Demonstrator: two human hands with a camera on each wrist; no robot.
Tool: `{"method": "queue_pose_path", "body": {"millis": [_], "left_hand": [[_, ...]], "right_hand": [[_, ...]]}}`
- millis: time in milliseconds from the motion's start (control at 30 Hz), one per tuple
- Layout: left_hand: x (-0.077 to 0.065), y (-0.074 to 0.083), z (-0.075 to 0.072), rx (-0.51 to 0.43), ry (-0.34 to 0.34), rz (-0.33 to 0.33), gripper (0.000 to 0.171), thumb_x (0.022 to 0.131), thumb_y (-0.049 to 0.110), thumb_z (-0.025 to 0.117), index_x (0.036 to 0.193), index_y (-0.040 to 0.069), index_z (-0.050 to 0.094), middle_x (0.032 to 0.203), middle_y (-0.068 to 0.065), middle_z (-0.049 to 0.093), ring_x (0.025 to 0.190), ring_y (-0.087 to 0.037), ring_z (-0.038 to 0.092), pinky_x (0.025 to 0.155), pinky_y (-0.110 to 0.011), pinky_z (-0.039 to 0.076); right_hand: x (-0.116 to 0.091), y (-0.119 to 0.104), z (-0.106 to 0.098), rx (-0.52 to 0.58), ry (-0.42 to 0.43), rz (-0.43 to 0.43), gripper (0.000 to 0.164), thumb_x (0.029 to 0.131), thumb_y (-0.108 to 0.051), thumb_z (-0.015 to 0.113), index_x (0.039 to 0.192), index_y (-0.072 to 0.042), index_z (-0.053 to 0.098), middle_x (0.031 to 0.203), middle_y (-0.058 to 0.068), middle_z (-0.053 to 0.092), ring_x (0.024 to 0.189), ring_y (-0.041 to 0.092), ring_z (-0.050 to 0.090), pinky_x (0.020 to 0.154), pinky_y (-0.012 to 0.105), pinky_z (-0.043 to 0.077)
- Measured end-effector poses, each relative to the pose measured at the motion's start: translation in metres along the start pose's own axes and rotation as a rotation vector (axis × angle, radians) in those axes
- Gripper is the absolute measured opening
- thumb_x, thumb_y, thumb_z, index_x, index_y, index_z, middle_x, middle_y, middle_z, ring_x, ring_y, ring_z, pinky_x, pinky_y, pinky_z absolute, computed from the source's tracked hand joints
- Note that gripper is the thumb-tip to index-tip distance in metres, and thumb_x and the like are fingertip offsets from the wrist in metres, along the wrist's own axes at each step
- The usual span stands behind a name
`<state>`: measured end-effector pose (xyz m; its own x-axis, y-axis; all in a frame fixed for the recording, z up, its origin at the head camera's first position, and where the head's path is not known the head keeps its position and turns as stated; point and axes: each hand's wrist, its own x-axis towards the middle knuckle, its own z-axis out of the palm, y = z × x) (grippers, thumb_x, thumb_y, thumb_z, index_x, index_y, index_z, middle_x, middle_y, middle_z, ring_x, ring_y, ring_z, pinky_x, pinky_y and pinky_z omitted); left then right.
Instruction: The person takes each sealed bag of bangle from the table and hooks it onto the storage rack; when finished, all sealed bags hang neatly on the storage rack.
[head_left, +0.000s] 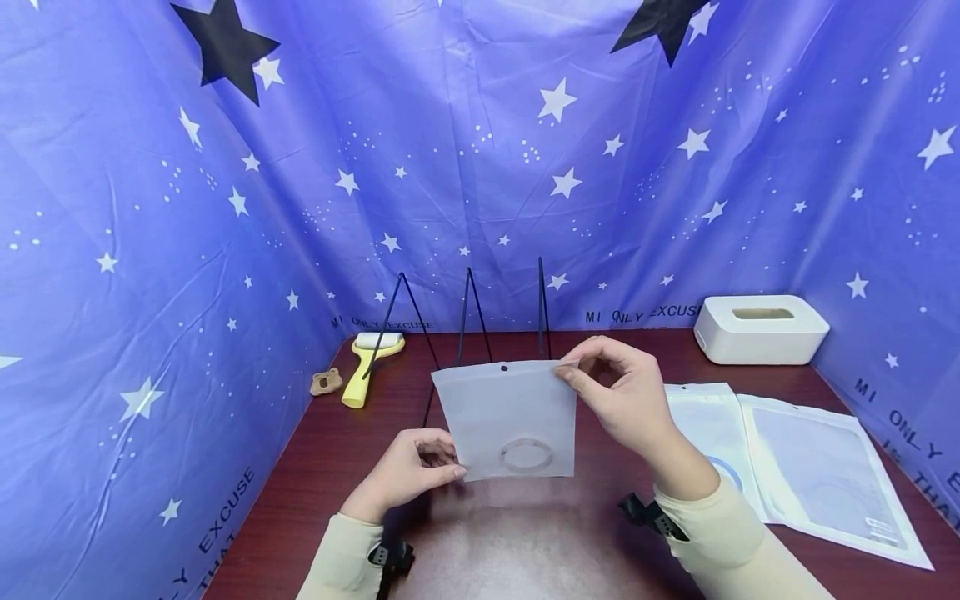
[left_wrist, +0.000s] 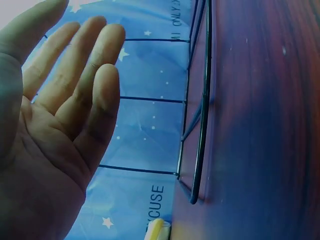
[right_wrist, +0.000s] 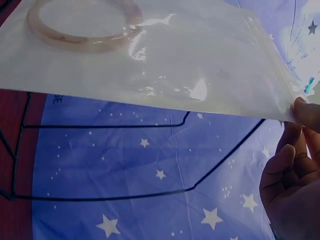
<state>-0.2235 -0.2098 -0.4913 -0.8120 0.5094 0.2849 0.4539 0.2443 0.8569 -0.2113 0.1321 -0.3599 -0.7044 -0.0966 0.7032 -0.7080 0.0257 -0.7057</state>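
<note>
My right hand [head_left: 626, 392] pinches the top right corner of a frosted white plastic bag [head_left: 502, 408] between thumb and fingers. The bag hangs upright, with a small round hole near its top edge. A pale brownish bangle [right_wrist: 85, 44] lies inside, showing through the film near the bottom. My left hand [head_left: 412, 467] is at the bag's lower left corner, its thumb tip right at the edge. In the left wrist view, the fingers [left_wrist: 105, 92] of that hand are loosely bent, with nothing visible in the palm.
Behind the bag stands a black wire rack [head_left: 468, 292]. A yellow-handled roller [head_left: 360, 383] and a small tan object [head_left: 326, 382] lie at the left. On the right are more plastic bags [head_left: 817, 467], one holding a blue ring [head_left: 726, 472], and a white tissue box [head_left: 761, 340].
</note>
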Motion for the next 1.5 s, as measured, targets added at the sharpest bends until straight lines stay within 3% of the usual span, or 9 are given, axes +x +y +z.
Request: {"method": "queue_pose_path", "body": {"millis": [167,400,600,833,1133,1367,1500], "left_hand": [[-0.001,0.002,0.001,0.008,0.052,0.031,0.011,0.089,0.008,0.085,0.086,0.014,0.076,0.079,0.0,0.074,0.067,-0.008,0.067,0.058,-0.029,0.055],[-0.003,0.002,-0.005,0.032,0.109,0.072,0.012,0.089,0.006,0.084,0.084,0.015,0.078,0.07,-0.001,0.068,0.058,-0.002,0.053,0.051,-0.023,0.046],[-0.006,-0.001,-0.013,0.005,0.127,0.047,0.008,0.089,0.008,0.084,0.085,0.014,0.08,0.071,-0.003,0.07,0.058,-0.007,0.058,0.052,-0.025,0.048],[-0.009,-0.007,-0.02,-0.014,0.154,0.06,0.005,0.089,0.006,0.084,0.086,0.006,0.079,0.072,-0.006,0.071,0.061,-0.015,0.065,0.054,-0.028,0.053],[-0.015,-0.01,-0.031,0.015,0.181,0.064,0.012,0.089,0.002,0.082,0.086,0.013,0.08,0.07,-0.011,0.07,0.059,-0.023,0.065,0.052,-0.027,0.049],[-0.022,-0.012,-0.04,0.025,0.163,0.039,0.012,0.089,0.004,0.083,0.085,0.014,0.078,0.073,-0.006,0.07,0.061,-0.008,0.059,0.053,-0.026,0.049],[-0.026,-0.014,-0.046,0.017,0.181,0.029,0.01,0.089,0.001,0.082,0.086,0.009,0.077,0.075,-0.004,0.07,0.062,-0.007,0.059,0.054,-0.026,0.049]], "right_hand": [[-0.004,0.001,0.007,0.015,-0.03,0.013,0.02,0.087,0.01,0.079,0.095,-0.009,0.076,0.074,0.007,0.063,0.06,0.013,0.051,0.05,0.027,0.039],[-0.005,0.003,0.012,0.01,-0.08,0.005,0.021,0.088,0.008,0.079,0.095,-0.011,0.075,0.08,0.006,0.065,0.062,0.014,0.052,0.051,0.027,0.041],[-0.005,0.007,0.013,-0.053,-0.14,0.037,0.019,0.091,0.0,0.081,0.093,-0.018,0.074,0.084,0.002,0.066,0.061,0.015,0.051,0.051,0.028,0.042],[-0.006,0.012,0.016,-0.084,-0.225,0.067,0.019,0.091,-0.004,0.082,0.093,-0.02,0.072,0.087,-0.001,0.067,0.068,0.016,0.059,0.054,0.03,0.048],[-0.007,0.016,0.02,-0.13,-0.233,0.088,0.018,0.093,-0.01,0.082,0.089,-0.025,0.072,0.08,-0.005,0.066,0.067,0.016,0.059,0.052,0.03,0.046],[-0.009,0.019,0.032,-0.083,-0.227,0.074,0.018,0.091,-0.006,0.081,0.088,-0.022,0.074,0.079,-0.003,0.064,0.066,0.015,0.057,0.052,0.027,0.045],[-0.007,0.02,0.042,-0.054,-0.222,0.055,0.017,0.091,-0.005,0.081,0.089,-0.02,0.074,0.079,-0.002,0.064,0.065,0.015,0.055,0.052,0.026,0.045]]}}
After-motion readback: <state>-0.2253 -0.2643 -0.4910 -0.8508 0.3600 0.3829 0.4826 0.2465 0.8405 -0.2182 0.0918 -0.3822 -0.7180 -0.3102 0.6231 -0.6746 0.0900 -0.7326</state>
